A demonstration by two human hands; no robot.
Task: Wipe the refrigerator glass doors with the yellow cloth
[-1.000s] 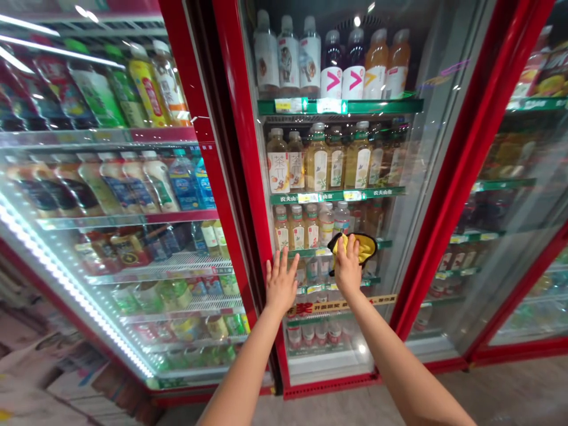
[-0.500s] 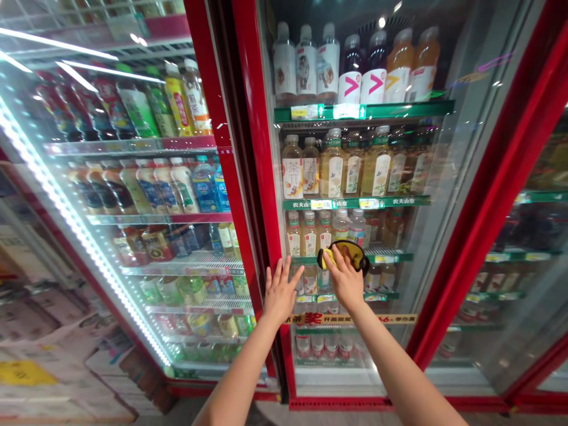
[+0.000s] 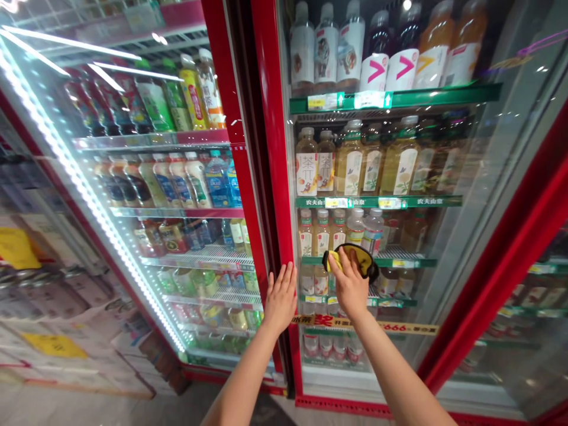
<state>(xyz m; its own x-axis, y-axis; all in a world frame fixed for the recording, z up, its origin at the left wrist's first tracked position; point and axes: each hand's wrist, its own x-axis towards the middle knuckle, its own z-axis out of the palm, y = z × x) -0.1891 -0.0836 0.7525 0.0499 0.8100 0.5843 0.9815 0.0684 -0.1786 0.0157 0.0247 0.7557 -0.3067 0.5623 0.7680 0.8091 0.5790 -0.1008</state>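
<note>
My right hand (image 3: pixel 352 288) presses a yellow cloth with black edging (image 3: pixel 333 261) against the glass door (image 3: pixel 448 236) of a drinks fridge. The fingers lie over the cloth, and the glass mirrors part of it. Palm down, my left hand (image 3: pixel 281 300) rests on the red door frame (image 3: pixel 281 225), its fingers stretched out and nearly together, holding nothing. Behind the glass, near the cloth, stand tea bottles (image 3: pixel 322 228) on green-edged shelves.
On the left is a second fridge with lit shelves (image 3: pixel 186 213) of bottled drinks. Stacked boxes (image 3: pixel 137 355) stand on the floor beside it. Another red frame (image 3: pixel 492 248) rises at the right, and a printed strip (image 3: pixel 368 324) crosses the door low down.
The view has come closer to the door and shifted. My left hand has drawn its spread fingers together and moved off the glass onto the frame. The cloth sits slightly further left against the bottles.
</note>
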